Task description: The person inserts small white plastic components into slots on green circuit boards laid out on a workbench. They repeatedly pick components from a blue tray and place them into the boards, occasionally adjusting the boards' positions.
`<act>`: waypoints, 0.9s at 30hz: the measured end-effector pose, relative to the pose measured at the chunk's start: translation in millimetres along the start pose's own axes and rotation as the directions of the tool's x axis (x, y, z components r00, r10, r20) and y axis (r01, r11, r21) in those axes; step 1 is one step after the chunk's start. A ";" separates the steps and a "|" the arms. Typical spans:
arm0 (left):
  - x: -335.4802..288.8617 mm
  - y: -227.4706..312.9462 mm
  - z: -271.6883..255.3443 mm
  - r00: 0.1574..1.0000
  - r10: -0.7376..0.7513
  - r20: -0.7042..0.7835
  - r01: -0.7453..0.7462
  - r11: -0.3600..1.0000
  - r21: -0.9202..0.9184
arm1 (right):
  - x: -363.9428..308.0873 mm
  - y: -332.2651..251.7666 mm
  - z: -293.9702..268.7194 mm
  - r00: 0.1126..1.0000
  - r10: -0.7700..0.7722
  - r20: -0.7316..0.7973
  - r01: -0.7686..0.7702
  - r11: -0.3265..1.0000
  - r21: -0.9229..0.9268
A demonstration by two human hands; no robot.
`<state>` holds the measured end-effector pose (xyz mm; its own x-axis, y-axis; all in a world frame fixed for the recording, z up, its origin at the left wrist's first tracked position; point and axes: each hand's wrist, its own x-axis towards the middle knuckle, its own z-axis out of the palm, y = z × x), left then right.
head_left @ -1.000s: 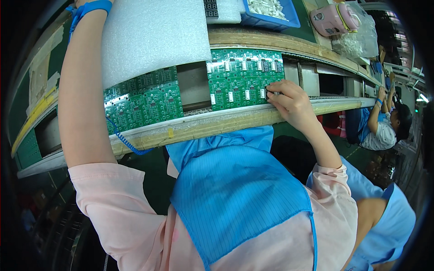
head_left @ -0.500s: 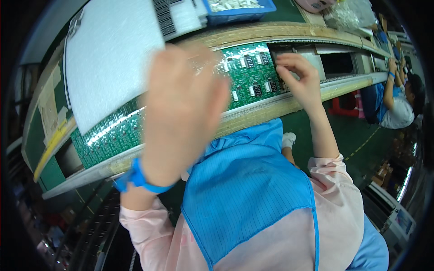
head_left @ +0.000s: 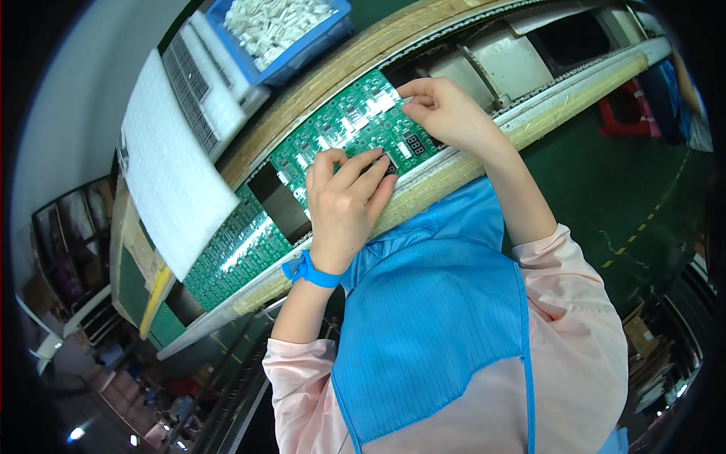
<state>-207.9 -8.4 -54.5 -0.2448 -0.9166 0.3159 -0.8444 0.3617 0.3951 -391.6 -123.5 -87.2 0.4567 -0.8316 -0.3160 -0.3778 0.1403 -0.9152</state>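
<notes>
I'm seeing the bare left hand resting bent-fingered over, and the bare right hand curling at the edge of, the flat green circuit board between them, any grip unclear, and judging it light, stiff, fragile, best held edgewise.

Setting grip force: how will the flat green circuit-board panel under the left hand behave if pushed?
The flat green circuit-board panel probably slides rather than tips: it lies flat beside the long pale rail. Likely stiff, showing no sag. Possibly fragile: it carries a black rectangular display.
</notes>
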 end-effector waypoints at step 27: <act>22.6 16.0 -6.5 0.986 -0.027 0.163 0.018 0.998 0.060 | -8.1 -5.5 -4.8 0.995 -0.081 -0.065 0.080 0.996 -0.029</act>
<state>-223.8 -22.2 -35.4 -0.2961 -0.9417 0.1599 -0.8758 0.3345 0.3481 -397.1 -120.1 -78.4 0.4322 -0.8737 -0.2234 -0.3634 0.0581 -0.9298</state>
